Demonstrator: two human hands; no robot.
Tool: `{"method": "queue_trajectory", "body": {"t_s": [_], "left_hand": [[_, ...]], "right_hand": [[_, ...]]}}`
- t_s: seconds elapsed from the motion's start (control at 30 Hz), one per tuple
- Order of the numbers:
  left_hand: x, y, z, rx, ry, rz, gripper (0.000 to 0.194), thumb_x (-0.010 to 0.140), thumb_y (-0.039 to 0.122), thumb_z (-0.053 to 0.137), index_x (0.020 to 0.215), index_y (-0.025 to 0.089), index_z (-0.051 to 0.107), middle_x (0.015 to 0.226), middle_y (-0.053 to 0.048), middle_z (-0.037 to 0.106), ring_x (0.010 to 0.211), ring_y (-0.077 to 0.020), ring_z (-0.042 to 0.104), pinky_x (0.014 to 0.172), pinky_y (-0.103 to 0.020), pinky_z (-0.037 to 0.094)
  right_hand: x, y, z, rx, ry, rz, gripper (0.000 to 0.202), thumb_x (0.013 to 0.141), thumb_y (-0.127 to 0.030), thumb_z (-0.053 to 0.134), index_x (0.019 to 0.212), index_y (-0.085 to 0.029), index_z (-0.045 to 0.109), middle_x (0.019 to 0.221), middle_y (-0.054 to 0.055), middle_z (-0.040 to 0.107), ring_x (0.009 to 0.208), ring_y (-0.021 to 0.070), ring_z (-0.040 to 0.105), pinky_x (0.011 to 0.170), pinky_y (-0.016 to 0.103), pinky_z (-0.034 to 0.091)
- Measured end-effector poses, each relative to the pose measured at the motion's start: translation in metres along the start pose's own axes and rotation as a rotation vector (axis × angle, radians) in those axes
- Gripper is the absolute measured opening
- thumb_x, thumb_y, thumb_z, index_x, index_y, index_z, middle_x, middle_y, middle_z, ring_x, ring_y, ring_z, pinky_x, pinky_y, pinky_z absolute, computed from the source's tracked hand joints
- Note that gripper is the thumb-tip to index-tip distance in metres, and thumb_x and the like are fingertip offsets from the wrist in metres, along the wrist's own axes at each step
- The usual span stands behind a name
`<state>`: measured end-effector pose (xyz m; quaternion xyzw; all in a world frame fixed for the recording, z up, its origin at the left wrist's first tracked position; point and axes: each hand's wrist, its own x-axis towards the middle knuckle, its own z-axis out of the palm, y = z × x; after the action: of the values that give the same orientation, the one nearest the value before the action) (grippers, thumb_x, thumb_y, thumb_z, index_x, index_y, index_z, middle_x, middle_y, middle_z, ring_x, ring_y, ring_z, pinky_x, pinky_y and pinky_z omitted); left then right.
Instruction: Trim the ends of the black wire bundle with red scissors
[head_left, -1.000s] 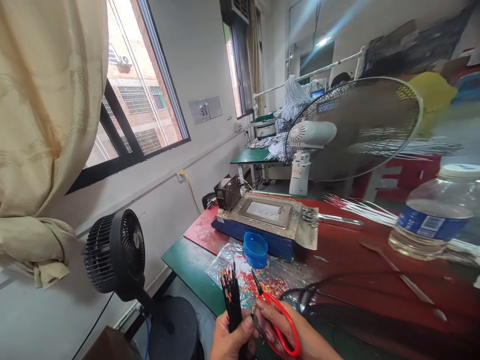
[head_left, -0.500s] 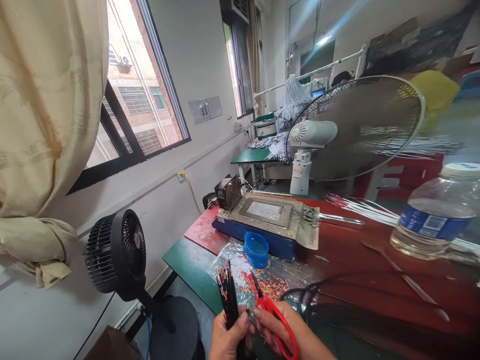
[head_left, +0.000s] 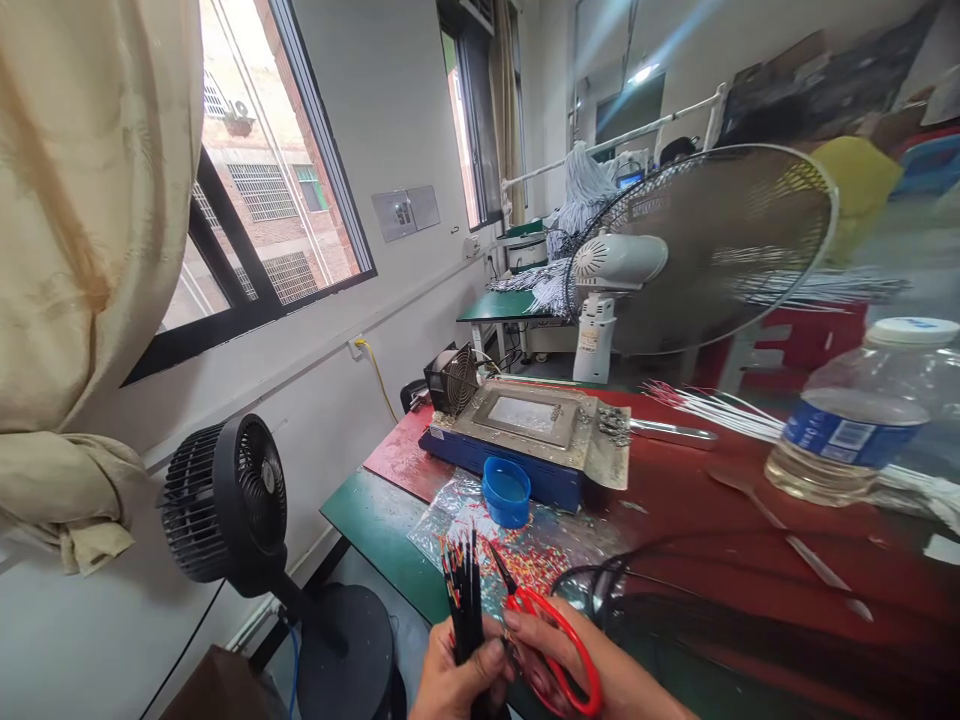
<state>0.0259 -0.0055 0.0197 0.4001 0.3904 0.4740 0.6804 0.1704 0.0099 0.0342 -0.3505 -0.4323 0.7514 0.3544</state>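
Head view, looking down over a cluttered surface (head_left: 375, 505) with a green edge and a red mat. Left hand (head_left: 457, 680) at the bottom edge, fingers clenched around a bundle of black wires (head_left: 465, 600) that stands upright, stripped coloured tips at the top. Right hand (head_left: 592, 675) just beside it, fingers through the handles of red scissors (head_left: 551, 640), grasping them; the dark blades point up and left, toward the wire bundle and close to it. Whether the blades touch the wires cannot be told.

Beyond the hands: a clear plastic sheet (head_left: 442, 515) strewn with small red and yellow bits, with a blue cap (head_left: 506, 490) on it. Behind that, a blue-based unit with a metal top plate (head_left: 525, 425), and a small black fan (head_left: 450, 378) at its far left corner. A clear water bottle (head_left: 855, 420) with a blue label stands at right; label writing too blurred to read. A white desk fan (head_left: 697, 250) stands behind, its badge unreadable. White wires (head_left: 720, 410) lie near the bottle. A black floor fan (head_left: 225, 500) stands below the window.
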Motion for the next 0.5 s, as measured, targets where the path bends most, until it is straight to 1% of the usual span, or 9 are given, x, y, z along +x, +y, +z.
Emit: {"method": "queue_trajectory", "body": {"t_s": [0.13, 0.27, 0.33, 0.5], "left_hand": [[0.0002, -0.0035, -0.0017, -0.013, 0.003, 0.011, 0.031, 0.055, 0.042, 0.070, 0.057, 0.012, 0.063, 0.044, 0.001, 0.050, 0.034, -0.0022, 0.036, 0.037, -0.022, 0.018], [0.0001, -0.0035, -0.0006, -0.054, 0.021, 0.004, 0.030, 0.054, 0.041, 0.071, 0.061, 0.012, 0.064, 0.045, 0.001, 0.053, 0.034, -0.0024, 0.037, 0.037, -0.021, 0.020], [-0.0001, -0.0023, 0.0008, -0.075, 0.035, -0.004, 0.031, 0.054, 0.041, 0.072, 0.063, 0.013, 0.065, 0.044, 0.001, 0.054, 0.033, -0.0025, 0.038, 0.037, -0.021, 0.020], [0.0002, -0.0023, 0.0020, -0.072, 0.036, 0.003, 0.032, 0.053, 0.042, 0.072, 0.060, 0.011, 0.064, 0.045, 0.000, 0.054, 0.034, -0.0028, 0.039, 0.037, -0.021, 0.021]], "right_hand": [[-0.0005, 0.0011, 0.0012, -0.014, 0.033, -0.016, 0.046, 0.069, -0.056, 0.059, 0.054, -0.013, 0.051, 0.041, -0.004, 0.046, 0.037, 0.0048, 0.039, 0.039, 0.018, 0.025], [0.0010, 0.0036, 0.0019, 0.024, 0.043, -0.046, 0.047, 0.073, -0.059, 0.052, 0.057, -0.014, 0.051, 0.041, -0.005, 0.045, 0.034, 0.0047, 0.036, 0.036, 0.019, 0.022], [0.0019, 0.0051, 0.0012, 0.040, 0.045, -0.041, 0.047, 0.074, -0.059, 0.052, 0.058, -0.014, 0.051, 0.042, -0.005, 0.045, 0.034, 0.0042, 0.035, 0.036, 0.018, 0.020], [0.0027, 0.0076, -0.0008, 0.029, -0.018, -0.042, 0.046, 0.071, -0.057, 0.057, 0.059, -0.012, 0.054, 0.046, -0.003, 0.049, 0.039, 0.0043, 0.039, 0.039, 0.018, 0.023]]}}
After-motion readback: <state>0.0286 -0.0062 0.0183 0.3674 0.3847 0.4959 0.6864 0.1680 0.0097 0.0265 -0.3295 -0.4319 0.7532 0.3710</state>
